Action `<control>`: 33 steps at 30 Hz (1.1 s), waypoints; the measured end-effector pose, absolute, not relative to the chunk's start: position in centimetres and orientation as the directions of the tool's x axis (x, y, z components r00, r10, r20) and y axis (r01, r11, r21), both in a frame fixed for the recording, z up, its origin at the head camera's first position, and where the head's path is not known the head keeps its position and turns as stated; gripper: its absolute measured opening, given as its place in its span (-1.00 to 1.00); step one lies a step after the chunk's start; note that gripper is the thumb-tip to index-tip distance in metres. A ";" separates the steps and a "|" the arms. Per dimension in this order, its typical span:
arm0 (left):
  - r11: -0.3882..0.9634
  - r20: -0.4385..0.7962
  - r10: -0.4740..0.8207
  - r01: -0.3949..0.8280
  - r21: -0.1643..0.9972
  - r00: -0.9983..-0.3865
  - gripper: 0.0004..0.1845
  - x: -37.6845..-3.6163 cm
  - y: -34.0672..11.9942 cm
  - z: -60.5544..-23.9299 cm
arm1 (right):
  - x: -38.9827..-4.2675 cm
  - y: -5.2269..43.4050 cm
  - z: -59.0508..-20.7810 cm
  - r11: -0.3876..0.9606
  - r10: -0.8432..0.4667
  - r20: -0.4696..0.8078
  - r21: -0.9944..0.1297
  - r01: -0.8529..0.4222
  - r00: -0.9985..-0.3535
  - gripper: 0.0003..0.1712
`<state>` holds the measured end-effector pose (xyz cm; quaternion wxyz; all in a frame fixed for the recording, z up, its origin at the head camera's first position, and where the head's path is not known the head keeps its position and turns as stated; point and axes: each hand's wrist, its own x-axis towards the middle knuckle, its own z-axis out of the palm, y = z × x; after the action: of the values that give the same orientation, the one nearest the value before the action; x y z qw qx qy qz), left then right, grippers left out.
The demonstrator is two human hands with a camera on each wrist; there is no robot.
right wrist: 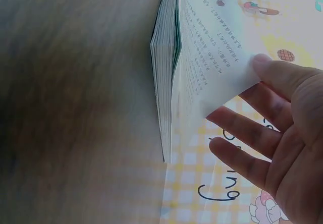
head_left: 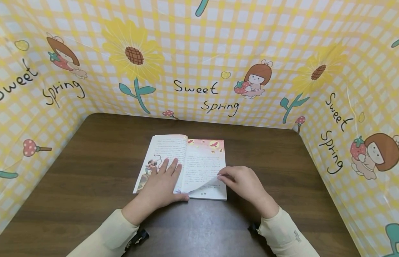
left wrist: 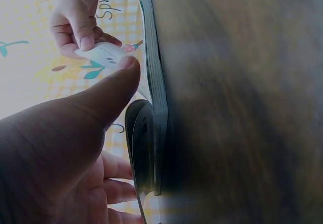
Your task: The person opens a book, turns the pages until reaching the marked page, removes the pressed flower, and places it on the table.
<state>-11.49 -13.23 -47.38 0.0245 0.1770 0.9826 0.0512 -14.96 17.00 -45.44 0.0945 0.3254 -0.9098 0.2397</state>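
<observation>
An open book [head_left: 204,164] lies on the dark wooden table, printed text on both sides and a drawn figure with a bow on its left page. My left hand [head_left: 164,182] rests flat on that left page, fingers spread, thumb by the lower end of the spine. At the book's right edge, my right hand [head_left: 245,182] pinches the lower outer corner of a page [right wrist: 214,57] between thumb and index finger. This page curves up off the stack, and another printed page shows beneath it. In the right wrist view the other fingers [right wrist: 242,163] extend below the lifted sheet.
Brown wooden tabletop [head_left: 99,153] surrounds the book. Yellow checked cloth [head_left: 193,53] with flowers and cartoon figures stands up along the back and both sides. Dark bands [head_left: 137,239] sit at the cuffs of the pale sleeves [head_left: 112,232].
</observation>
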 end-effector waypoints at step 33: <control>0.938 0.006 0.326 0.324 0.125 -0.945 -0.13 -11.6 -13.0 -46.9 | -15.2 17.7 -44.8 0.706 -0.420 0.368 -0.442 -0.553 -0.830 -0.84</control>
<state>-11.63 -12.95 -46.94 0.0073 0.1650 0.9843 0.0621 -15.22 17.70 -44.76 0.1206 0.2655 -0.9157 0.2763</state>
